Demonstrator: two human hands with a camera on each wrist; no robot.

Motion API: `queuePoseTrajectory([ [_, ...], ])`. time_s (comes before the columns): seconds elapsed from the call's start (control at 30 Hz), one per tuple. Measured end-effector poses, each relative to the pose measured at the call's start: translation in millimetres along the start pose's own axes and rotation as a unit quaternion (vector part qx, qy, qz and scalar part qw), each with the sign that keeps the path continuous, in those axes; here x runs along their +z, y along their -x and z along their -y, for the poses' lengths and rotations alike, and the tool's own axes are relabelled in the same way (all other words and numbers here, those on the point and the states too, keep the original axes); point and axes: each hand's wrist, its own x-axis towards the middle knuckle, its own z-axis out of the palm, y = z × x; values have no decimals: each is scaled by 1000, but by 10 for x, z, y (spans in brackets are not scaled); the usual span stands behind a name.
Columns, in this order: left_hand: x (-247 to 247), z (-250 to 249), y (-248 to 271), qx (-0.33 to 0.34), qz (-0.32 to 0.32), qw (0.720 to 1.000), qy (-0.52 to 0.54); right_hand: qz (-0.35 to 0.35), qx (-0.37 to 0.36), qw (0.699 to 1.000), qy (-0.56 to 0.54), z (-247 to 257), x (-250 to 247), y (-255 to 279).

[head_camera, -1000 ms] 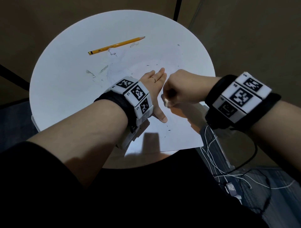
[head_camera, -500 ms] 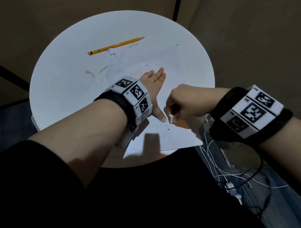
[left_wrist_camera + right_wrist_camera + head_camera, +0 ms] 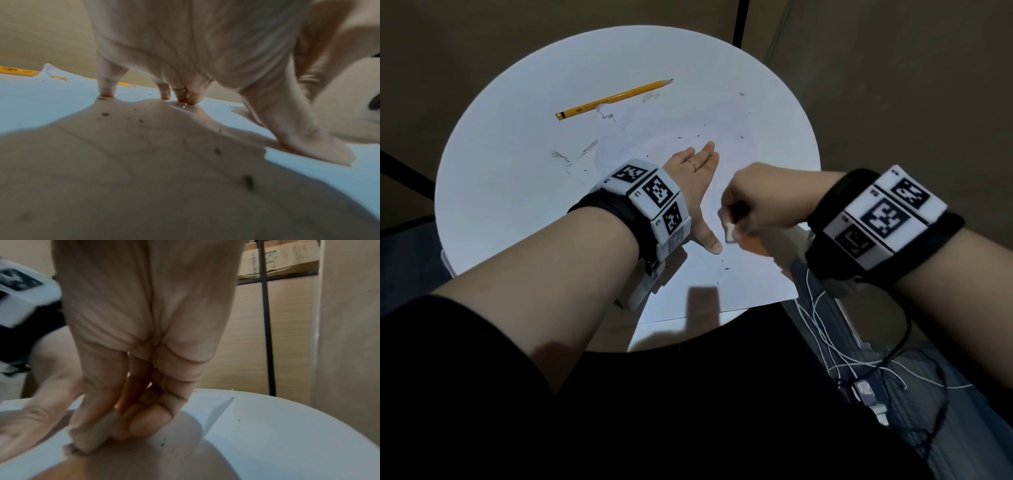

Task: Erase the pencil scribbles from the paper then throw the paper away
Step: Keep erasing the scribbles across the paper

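Observation:
A white sheet of paper [image 3: 739, 274] lies on the round white table [image 3: 517, 205], dotted with dark eraser crumbs. My left hand [image 3: 698, 192] lies flat on the paper with fingers straight and thumb spread; the left wrist view shows its fingertips [image 3: 106, 91] pressing the sheet [image 3: 144, 178]. Just to its right, my right hand [image 3: 750, 209] is curled round a small white eraser [image 3: 730, 234], whose lower end touches the paper beside the left thumb. In the right wrist view the right hand's fingers [image 3: 144, 415] wrap the eraser [image 3: 98, 426] against the paper [image 3: 246, 434].
A yellow pencil [image 3: 616, 99] lies at the far side of the table, above the paper's torn top edge. White cables [image 3: 835, 335] and a small device lie on the floor at the right. Cardboard boxes [image 3: 275, 257] sit on a dark shelf behind the table.
My right hand with the eraser slid toward me along the paper and stays near the left thumb, blurred by motion. The left hand has kept its place on the sheet.

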Motion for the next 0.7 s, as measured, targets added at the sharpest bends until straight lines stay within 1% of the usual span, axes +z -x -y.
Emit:
queuePoseTrajectory([
  [0.07, 3, 5, -4, -2, -4, 1000, -3, -56, 15, 998, -2, -16, -12, -25],
  [0.1, -2, 8, -4, -2, -4, 1000, -3, -66, 10, 998, 0, -3, 7, -4],
  [0.13, -5, 9, -2, -2, -2, 1000, 0, -54, -1, 999, 4, 21, 38, 30],
  [0.23, -1, 5, -5, 1, 7, 1000, 5, 36, -10, 999, 15, 89, 136, 138],
  [0.27, 3, 3, -7, 2, 6, 1000, 7, 41, -9, 999, 11, 79, 136, 153],
  [0.3, 3, 2, -6, 1, 3, 1000, 12, 20, -1, 1000, 2, 48, 120, 148],
  [0.33, 2, 0, -1, 1, 1, 1000, 16, -29, 14, 999, -7, -7, 93, 125],
  [0.37, -5, -7, 10, 1, 1, 1000, 17, -97, 37, 994, -20, -81, 58, 99],
  [0.4, -3, -14, 16, 4, 3, 1000, 15, -167, 65, 983, -40, -157, 22, 88],
  [0.43, -3, -17, 19, 7, 6, 1000, 11, -220, 87, 969, -70, -235, -9, 91],
  [0.47, -2, -21, 17, 11, 9, 1000, 10, -246, 101, 959, -101, -307, -29, 103],
  [0.53, 7, -28, 1, 21, 16, 999, 28, -235, 108, 955, -145, -385, -14, 134],
  [0.6, 29, -75, -20, 28, 23, 998, 45, -227, 100, 954, -170, -400, 49, 133],
  [0.7, 89, -216, -20, 23, 23, 998, 45, -243, 95, 950, -171, -391, 109, 98],
])
